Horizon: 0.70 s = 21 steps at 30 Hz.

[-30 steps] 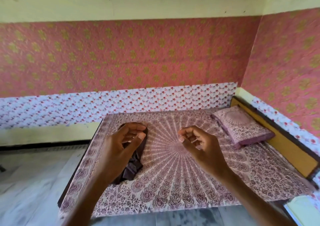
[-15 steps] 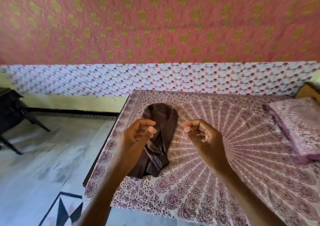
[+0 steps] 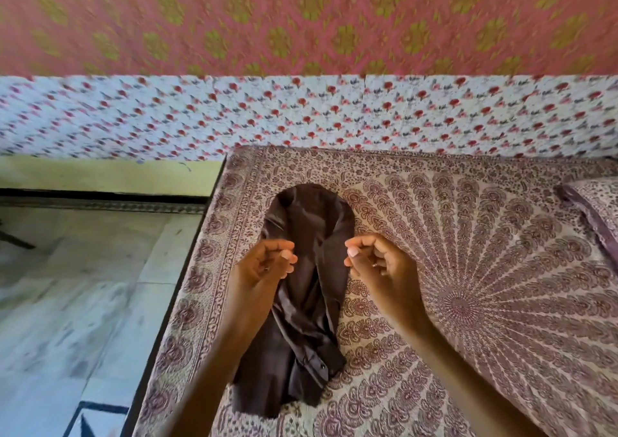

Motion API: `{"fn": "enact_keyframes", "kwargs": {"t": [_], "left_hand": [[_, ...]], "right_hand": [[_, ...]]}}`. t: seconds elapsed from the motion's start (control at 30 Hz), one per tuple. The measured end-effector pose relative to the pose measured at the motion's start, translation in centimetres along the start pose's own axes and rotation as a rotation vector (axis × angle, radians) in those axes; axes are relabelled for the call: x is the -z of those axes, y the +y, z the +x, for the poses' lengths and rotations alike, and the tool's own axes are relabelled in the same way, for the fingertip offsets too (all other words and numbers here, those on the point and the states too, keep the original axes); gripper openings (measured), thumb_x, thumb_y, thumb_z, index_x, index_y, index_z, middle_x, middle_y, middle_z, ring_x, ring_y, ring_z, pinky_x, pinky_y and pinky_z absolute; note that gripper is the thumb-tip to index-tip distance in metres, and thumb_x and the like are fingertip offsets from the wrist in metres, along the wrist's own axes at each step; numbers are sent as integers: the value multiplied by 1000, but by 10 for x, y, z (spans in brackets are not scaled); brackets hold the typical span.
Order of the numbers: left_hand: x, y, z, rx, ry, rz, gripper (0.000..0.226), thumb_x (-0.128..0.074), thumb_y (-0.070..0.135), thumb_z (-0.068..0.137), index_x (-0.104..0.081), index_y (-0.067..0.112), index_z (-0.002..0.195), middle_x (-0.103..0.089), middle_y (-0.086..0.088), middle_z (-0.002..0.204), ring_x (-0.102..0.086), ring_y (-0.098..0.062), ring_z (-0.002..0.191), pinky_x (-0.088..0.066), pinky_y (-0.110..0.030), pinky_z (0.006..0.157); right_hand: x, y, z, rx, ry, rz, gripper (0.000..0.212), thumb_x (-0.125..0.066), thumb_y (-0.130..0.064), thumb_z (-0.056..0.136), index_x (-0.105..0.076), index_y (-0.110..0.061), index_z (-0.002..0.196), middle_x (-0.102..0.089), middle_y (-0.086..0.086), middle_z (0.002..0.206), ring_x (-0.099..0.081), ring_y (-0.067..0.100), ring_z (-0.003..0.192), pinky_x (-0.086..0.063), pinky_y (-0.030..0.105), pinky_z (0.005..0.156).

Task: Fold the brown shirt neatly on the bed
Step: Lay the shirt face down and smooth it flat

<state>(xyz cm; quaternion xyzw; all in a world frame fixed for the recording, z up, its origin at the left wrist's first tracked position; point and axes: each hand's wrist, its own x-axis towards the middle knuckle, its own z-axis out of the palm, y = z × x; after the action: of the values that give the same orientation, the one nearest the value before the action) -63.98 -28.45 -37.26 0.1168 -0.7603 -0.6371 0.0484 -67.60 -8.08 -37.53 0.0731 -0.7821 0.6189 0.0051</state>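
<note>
View has swung down and left, so the crumpled brown shirt (image 3: 307, 289) now sits dead centre on the bed (image 3: 468, 302), left hand (image 3: 264, 264) at nine o'clock, right hand (image 3: 378, 266) at three, both loosely curled, holding nothing, folding unstarted.

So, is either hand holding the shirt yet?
No. The left hand and right hand hover with curled fingers above the brown shirt, which lies crumpled on the bed; neither grips it.
</note>
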Motion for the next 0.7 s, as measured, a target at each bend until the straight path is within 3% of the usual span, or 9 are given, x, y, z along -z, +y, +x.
{"fn": "enact_keyframes", "kwargs": {"t": [0.07, 0.17, 0.27, 0.33, 0.4, 0.5, 0.53, 0.6, 0.7], "left_hand": [[2, -32, 57, 46, 6, -2, 33, -62, 43, 80, -67, 20, 102, -74, -2, 91, -71, -19, 85, -57, -43, 83], [-3, -97, 147, 99, 8, 1, 21, -62, 34, 83, -68, 22, 99, -74, -1, 86, -71, -18, 81, -57, -38, 77], [-16, -167, 222, 108, -14, 54, 12, -61, 21, 90, -68, 26, 98, -74, 2, 88, -71, -15, 83, -56, -31, 74], [-29, -218, 266, 97, -22, 116, 14, -61, 17, 91, -67, 27, 98, -73, 5, 88, -69, -10, 81, -53, -22, 71], [-42, -264, 305, 98, 6, 202, 15, -62, 15, 90, -67, 26, 99, -70, 9, 85, -66, -6, 78, -48, -12, 67], [-56, -334, 363, 139, 85, 339, 20, -60, 11, 87, -66, 18, 105, -68, 5, 89, -61, -9, 77, -39, -2, 61], [-58, -351, 379, 144, 94, 381, 23, -60, 11, 87, -64, 16, 109, -67, -2, 98, -61, -14, 85, -40, -4, 67], [-61, -385, 412, 166, 110, 529, 33, -62, 18, 86, -56, 14, 119, -58, -11, 117, -53, -27, 110, -41, -26, 92], [-58, -412, 459, 231, 220, 705, 58, -61, 36, 86, -41, 11, 134, -40, -17, 138, -35, -37, 130, -29, -48, 106]], "right_hand": [[-26, 38, 41, -57, 14, -25, 7, -63, -13, 93, -68, -18, 95, -71, -2, 76, -70, 15, 73, -59, 42, 66], [-67, 113, 103, -109, 38, -87, 10, -63, -13, 91, -68, -21, 94, -71, -5, 77, -70, 15, 75, -58, 47, 66], [-100, 188, 156, -147, 67, -119, 10, -63, -15, 92, -68, -23, 96, -70, -8, 78, -69, 13, 76, -59, 42, 67], [-119, 243, 188, -148, 102, -177, 11, -63, -14, 91, -67, -23, 96, -70, -11, 79, -69, 9, 77, -57, 31, 66], [-135, 295, 218, -108, 115, -320, 10, -62, -17, 92, -67, -23, 98, -70, -12, 82, -66, 3, 76, -52, 23, 64], [-160, 374, 261, -2, 44, -644, 9, -60, -16, 90, -65, -20, 97, -65, -4, 92, -61, 14, 85, -51, 31, 70], [-165, 391, 273, 19, 19, -751, 9, -60, -14, 88, -63, -19, 95, -63, -1, 94, -59, 19, 89, -50, 36, 73], [-175, 426, 300, 5, 24, -894, 13, -60, -12, 84, -62, -19, 95, -60, 3, 101, -55, 27, 97, -49, 42, 80], [-178, 465, 339, -214, 148, -951, 29, -61, -19, 87, -58, -16, 116, -50, 12, 132, -48, 35, 120, -43, 47, 96]]}}
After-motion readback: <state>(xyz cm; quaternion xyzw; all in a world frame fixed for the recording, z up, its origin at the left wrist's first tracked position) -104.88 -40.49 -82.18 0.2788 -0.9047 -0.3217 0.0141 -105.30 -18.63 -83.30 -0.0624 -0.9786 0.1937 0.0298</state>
